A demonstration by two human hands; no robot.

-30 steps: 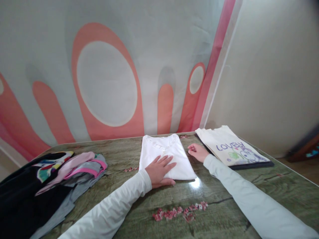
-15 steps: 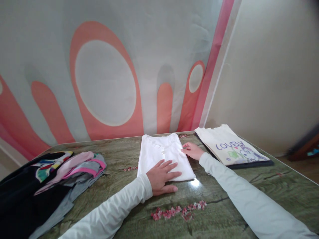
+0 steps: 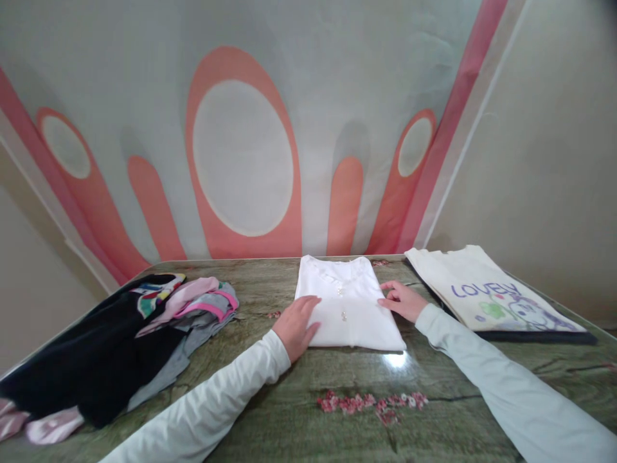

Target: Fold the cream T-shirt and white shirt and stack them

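A folded white shirt [image 3: 344, 321] with a ruffled neckline and small buttons down its front lies flat at the middle of the table. My left hand [image 3: 296, 328] rests on its left edge, fingers stretched out over the fabric and thumb apart. At the opposite edge, my right hand [image 3: 403, 301] touches the shirt's side with slightly bent, parted fingers. Neither hand grips the cloth.
To the right lies a folded cream shirt [image 3: 482, 289] printed "LOVELY", on top of a dark folded garment [image 3: 540, 336]. A loose heap of black, pink and grey clothes [image 3: 110, 347] covers the left side. The wood-patterned table [image 3: 270, 424] meets a decorated wall behind.
My left hand has slid from the shirt's front middle to its left edge, uncovering the buttons. My right hand stays by the right edge. The camera view has turned left.
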